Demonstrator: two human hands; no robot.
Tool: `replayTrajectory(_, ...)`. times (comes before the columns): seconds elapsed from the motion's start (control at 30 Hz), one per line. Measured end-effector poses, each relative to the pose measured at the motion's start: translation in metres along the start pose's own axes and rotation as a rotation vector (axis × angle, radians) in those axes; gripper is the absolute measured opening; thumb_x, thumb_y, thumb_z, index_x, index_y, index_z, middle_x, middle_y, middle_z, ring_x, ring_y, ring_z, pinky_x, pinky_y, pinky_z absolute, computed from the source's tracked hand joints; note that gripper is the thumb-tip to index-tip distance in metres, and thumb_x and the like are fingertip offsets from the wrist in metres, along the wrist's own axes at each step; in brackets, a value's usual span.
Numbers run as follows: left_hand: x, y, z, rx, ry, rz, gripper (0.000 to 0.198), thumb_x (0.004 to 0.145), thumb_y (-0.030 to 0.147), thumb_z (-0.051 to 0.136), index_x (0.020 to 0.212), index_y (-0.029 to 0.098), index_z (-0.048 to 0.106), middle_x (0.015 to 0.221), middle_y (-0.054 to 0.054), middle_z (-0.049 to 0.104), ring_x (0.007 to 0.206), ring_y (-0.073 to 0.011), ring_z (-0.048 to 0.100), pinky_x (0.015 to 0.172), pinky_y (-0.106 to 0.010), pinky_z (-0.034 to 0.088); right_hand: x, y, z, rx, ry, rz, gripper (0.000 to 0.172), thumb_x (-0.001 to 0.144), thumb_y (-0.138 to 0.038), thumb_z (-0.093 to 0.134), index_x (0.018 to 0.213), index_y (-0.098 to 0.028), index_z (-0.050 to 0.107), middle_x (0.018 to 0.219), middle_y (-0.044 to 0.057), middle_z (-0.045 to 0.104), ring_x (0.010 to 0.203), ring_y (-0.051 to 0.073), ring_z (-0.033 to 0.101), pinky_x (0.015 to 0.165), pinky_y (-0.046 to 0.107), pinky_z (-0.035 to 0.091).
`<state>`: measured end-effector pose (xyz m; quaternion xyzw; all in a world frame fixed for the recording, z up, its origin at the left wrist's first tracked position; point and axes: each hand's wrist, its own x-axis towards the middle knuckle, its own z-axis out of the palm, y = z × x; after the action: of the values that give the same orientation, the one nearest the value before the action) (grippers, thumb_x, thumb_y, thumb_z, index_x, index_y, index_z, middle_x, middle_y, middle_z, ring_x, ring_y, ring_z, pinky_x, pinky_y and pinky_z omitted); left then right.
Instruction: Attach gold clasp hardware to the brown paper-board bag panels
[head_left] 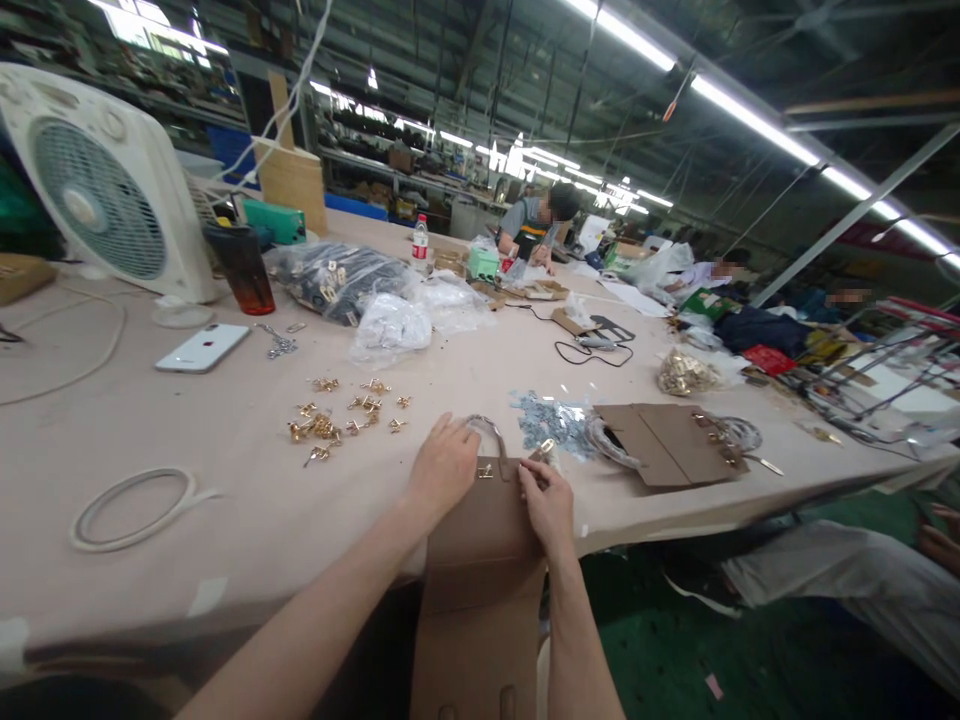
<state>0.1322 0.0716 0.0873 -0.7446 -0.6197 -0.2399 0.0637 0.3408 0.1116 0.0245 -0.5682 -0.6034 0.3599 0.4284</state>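
Note:
A brown handbag (480, 530) lies unfolded at the table's front edge, its lower part hanging down over my lap. On its top panel is a gold clasp (485, 471), just below a plastic-wrapped handle (489, 432). My left hand (444, 468) is closed on the panel's upper left corner, beside the handle. At the upper right corner my right hand (549, 503) pinches the edge between thumb and fingers; whether a small part is also in that pinch I cannot tell. Loose gold hardware pieces (319, 428) lie beyond my left hand. Thin grey metal plates (553, 425) are piled beyond my right.
Another brown bag (671, 445) lies to the right. A white phone (203, 348), a fan (105, 190), a dark tumbler (241, 270) and plastic-bagged parts (341, 280) stand left and behind. A tape ring (133, 510) is at front left. A co-worker (532, 225) sits at the far end.

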Motion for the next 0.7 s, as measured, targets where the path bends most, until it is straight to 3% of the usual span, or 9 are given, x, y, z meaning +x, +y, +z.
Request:
replayTrajectory(0.1,0.017,0.018,-0.001,-0.040,-0.212,-0.017,0.031,0.100,0.039,0.054,0.104,0.015,0.073,0.104,-0.016,0.075,0.105,-0.0313,0.070,0.097,-0.046,0.054,0.001,0.003,-0.001,-0.006,-0.014,-0.007,0.051,0.086,-0.056,0.065,0.113,-0.016,0.079,0.096,0.011,0.078,0.073,0.020,0.069,0.063,0.030,0.057)
replayTrajectory(0.17,0.028,0.028,0.003,-0.046,-0.361,-0.065,0.046,0.088,0.055,0.068,0.106,0.013,0.074,0.107,-0.019,0.075,0.105,-0.0361,0.069,0.088,-0.046,0.057,0.002,0.006,-0.001,-0.016,-0.017,-0.011,0.051,0.086,-0.057,0.065,0.113,-0.016,0.078,0.099,0.011,0.079,0.075,0.021,0.071,0.065,0.031,0.058)
replayTrajectory(0.23,0.036,0.033,0.012,-0.045,-0.466,-0.076,0.062,0.073,0.060,0.081,0.108,0.010,0.074,0.112,-0.022,0.073,0.109,-0.0395,0.067,0.089,-0.046,0.057,0.002,0.008,-0.001,-0.032,-0.008,-0.016,0.051,0.087,-0.057,0.065,0.113,-0.016,0.078,0.101,0.012,0.079,0.078,0.022,0.072,0.067,0.032,0.059)
replayTrajectory(0.4,0.048,0.025,0.037,-0.087,-0.531,-0.124,0.093,0.054,0.065,0.092,0.123,0.007,0.068,0.125,-0.025,0.068,0.120,-0.0415,0.063,0.099,-0.048,0.053,0.003,0.011,0.000,-0.085,0.021,-0.072,0.047,0.088,-0.055,0.064,0.110,-0.018,0.080,0.101,0.012,0.080,0.082,0.023,0.073,0.070,0.032,0.059)
replayTrajectory(0.7,0.051,0.012,0.042,-0.146,-0.559,-0.066,0.081,0.056,0.076,0.085,0.106,0.014,0.075,0.116,-0.019,0.074,0.108,-0.0383,0.070,0.091,-0.043,0.056,0.000,0.005,0.000,-0.108,0.016,-0.072,0.038,0.089,-0.047,0.063,0.108,-0.019,0.080,0.104,0.010,0.079,0.091,0.025,0.072,0.086,0.037,0.056)
